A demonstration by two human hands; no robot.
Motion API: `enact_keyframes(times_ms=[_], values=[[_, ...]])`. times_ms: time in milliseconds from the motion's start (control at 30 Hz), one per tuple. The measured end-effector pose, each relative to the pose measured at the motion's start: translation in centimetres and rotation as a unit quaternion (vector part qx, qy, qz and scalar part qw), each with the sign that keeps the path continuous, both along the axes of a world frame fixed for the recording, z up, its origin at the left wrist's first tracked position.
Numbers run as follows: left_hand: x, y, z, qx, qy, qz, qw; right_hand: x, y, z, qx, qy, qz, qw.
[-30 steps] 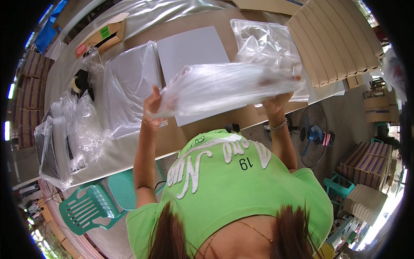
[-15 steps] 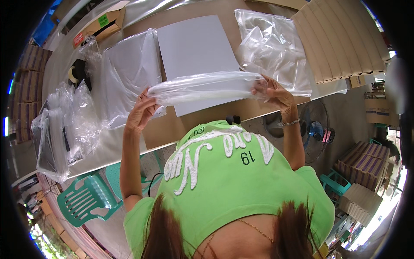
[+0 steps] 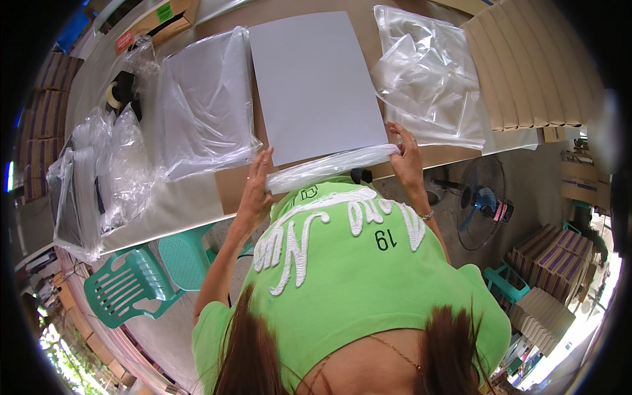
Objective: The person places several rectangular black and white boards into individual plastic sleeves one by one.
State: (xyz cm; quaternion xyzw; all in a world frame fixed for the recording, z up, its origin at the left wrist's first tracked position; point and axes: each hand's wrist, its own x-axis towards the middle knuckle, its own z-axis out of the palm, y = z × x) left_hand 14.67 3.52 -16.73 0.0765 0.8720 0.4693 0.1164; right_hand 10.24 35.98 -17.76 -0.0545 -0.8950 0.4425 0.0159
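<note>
Both hands are apart, 1 at each end of a gathered length of clear plastic: the left hand has its fingers and thumb around the left end, and the right hand pinches the right end between thumb and fingers. The plastic stretches between them in a narrow, wrinkled band at the near edge of the worktop, along the near edge of a flat grey sheet. A bracelet circles the right wrist.

Below the band, the person's green shirt carries large white raised script, 2 black digits and a small black-outlined mark.

Left of the grey sheet lies a plastic-wrapped sheet, its near right corner close to the left hand. To the right, clear plastic bags lie in a pile, and a row of brown cartons stands at the worktop's right edge.

Toward the near left corner sits crumpled clear plastic, with a tape roll in a black holder beyond it. Near the far left edge, an open brown box bears 2 labels, 1 green and 1 red, their print too small to tell.
</note>
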Motion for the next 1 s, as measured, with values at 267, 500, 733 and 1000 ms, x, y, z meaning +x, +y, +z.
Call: enact_keyframes(times_ms=[267, 500, 733, 1000], values=[[0.7, 0.4, 0.1, 0.088, -0.051, -0.013, 0.995, -0.5, 0.6, 1.6, -0.08, -0.076, 0.069, 0.992], [-0.4, 0.4, 5.5, 0.055, 0.053, 0.156, 0.985, -1.2, 0.1, 8.7, -0.047, -0.013, 0.007, 0.999], [-3.0, -1.2, 14.1, 0.032, 0.359, 0.174, 0.917, -1.7, 0.6, 17.2, -0.122, 0.241, 0.061, 0.961], [-2.8, -3.4, 22.3, 0.039, 0.477, 0.152, 0.864, -1.1, 2.5, 24.2, -0.104, 0.462, 0.079, 0.877]])
